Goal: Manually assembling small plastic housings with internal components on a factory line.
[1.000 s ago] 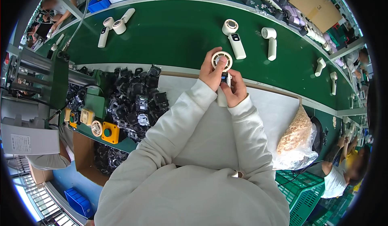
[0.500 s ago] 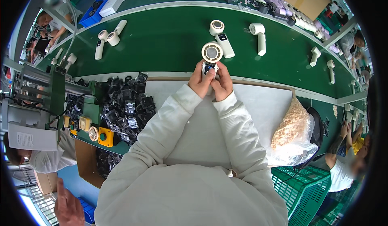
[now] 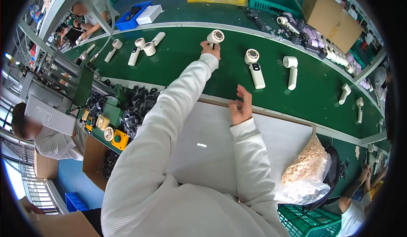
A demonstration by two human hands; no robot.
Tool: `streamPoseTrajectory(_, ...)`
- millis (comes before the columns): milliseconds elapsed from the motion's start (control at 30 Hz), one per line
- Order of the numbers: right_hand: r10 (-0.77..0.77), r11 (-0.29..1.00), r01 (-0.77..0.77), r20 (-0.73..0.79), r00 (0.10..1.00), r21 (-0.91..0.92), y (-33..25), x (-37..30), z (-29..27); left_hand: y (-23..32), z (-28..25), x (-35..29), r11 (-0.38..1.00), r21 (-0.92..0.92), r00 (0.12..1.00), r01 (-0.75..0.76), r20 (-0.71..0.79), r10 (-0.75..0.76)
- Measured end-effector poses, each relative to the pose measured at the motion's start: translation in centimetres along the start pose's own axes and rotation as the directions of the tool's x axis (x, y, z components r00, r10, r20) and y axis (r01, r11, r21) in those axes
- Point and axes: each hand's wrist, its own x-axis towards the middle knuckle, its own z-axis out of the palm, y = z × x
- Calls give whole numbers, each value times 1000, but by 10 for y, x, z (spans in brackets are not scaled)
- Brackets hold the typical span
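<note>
My left hand (image 3: 210,49) is stretched out over the green belt, its fingers closed round the handle of a white handheld fan (image 3: 216,36) whose round head points up. Most of that handle is hidden by the hand. Near the belt's front edge my right hand (image 3: 241,106) is empty, fingers apart and slightly curled. Beyond it, to the right, lies another handheld fan (image 3: 256,74) with a small dark display on its handle. A further white fan (image 3: 291,72) rests to the right of that one.
More fans (image 3: 146,48) lie on the green belt (image 3: 186,84). Black plastic parts (image 3: 137,105) are heaped left of the white work surface (image 3: 203,152), beside a yellow button box (image 3: 120,140). A plastic bag of tan pieces (image 3: 303,169) sits at right. People work at both sides.
My left hand has moved forward and left with the fan over the belt. My right hand has let go of it and drawn back to the right. The view has shifted.
</note>
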Motion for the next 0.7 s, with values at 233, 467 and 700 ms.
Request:
streamPoseTrajectory(233, -15, 999, 16, 23, 1000, -31, 4, 1, 4, -39, -11, 31, 680, 675, 942, -287, 69, 330)
streamPoseTrajectory(467, -48, 997, 50, 40, 998, -53, 2, -1, 6, 7, -27, 11, 575, 648, 827, -498, 157, 540)
streamPoseTrajectory(700, -14, 972, -11, 107, 994, 236, -74, -22, -27, 32, -81, 42, 366, 845, 891, -389, 244, 384)
